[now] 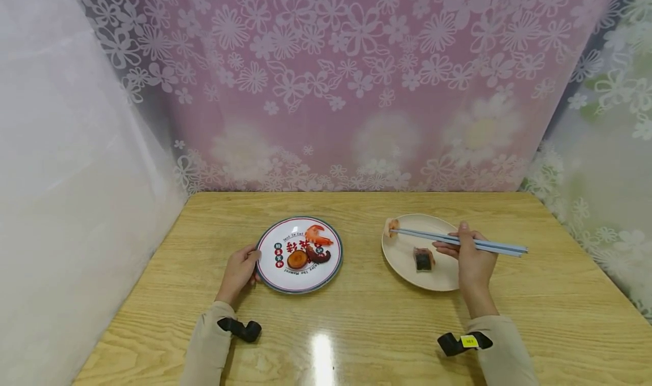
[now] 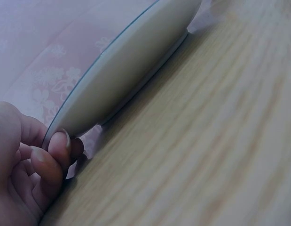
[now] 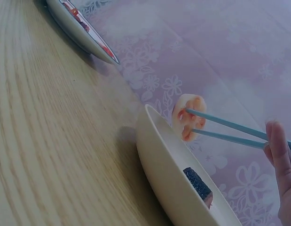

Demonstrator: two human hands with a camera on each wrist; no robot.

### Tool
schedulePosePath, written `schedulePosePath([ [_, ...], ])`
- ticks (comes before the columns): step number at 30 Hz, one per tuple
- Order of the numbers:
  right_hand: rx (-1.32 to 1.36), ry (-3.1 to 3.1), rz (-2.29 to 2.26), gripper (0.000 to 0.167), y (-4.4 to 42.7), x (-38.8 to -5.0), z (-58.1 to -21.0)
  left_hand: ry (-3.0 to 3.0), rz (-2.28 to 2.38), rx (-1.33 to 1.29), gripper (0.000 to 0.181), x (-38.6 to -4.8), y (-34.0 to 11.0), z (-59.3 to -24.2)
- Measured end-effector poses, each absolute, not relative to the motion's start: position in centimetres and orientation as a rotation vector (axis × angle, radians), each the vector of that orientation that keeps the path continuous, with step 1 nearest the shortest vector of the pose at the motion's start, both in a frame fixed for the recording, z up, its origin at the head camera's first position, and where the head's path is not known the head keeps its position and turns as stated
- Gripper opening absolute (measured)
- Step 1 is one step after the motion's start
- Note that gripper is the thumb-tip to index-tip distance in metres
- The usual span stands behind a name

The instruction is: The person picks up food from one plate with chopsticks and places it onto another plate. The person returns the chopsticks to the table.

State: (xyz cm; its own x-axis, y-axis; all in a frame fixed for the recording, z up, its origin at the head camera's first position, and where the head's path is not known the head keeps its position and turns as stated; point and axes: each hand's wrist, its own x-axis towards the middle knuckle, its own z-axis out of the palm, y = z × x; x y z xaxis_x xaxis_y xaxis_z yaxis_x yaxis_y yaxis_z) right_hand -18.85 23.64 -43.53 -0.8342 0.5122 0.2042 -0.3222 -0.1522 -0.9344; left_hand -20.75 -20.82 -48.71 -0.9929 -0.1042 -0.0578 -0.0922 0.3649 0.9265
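Observation:
My left hand [image 1: 241, 271] pinches the left rim of a white plate [image 1: 270, 271] with a dark rim and printed lettering; the left wrist view shows thumb and fingers at its edge. On that plate lie a shrimp [image 1: 318, 237], a round brown piece [image 1: 297, 259] and a dark red curled piece [image 1: 320, 254]. My right hand [image 1: 475, 261] holds a pair of blue chopsticks [image 1: 428, 235]. Their tips touch a pale piece with orange patches [image 3: 190, 117], above the far-left rim of a cream plate [image 1: 402, 264]. A dark block-like food piece [image 1: 423, 260] sits on the cream plate.
The wooden table [image 1: 356, 318] carries both plates, with a gap between them. Behind it hangs a pink flowered curtain [image 1: 356, 91]. A white sheet [image 1: 86, 148] hangs at the left, and a pale flowered one [image 1: 606, 193] at the right.

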Motion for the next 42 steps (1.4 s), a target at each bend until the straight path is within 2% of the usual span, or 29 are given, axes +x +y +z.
schedulePosePath([
  [8, -0.229, -1.586, 2.065, 0.04, 23.1, -19.1, -43.6, -2.58, -1.766, 0.176, 0.038, -20.9, -20.9, -48.6],
  [13, -0.118, -1.582, 2.048, 0.053, 24.5, -21.3, -47.2, -2.58, -1.765, 0.182, 0.039, -20.8, -20.9, -48.6],
  [16, -0.076, -1.555, 2.056, 0.055, 25.1, -22.3, -48.7, -2.58, -1.767, 0.184, 0.039, -20.8, -20.9, -48.6],
  [26, -0.134, -1.53, 2.106, 0.036, 21.5, -19.3, -43.7, -2.574, -1.766, 0.204, 0.04, -20.6, -20.9, -48.8],
  [42, -0.146, -1.529, 2.133, 0.031, 20.7, -19.2, -43.8, -2.59, -1.753, 0.227, 0.04, -20.9, -20.7, -48.7],
])
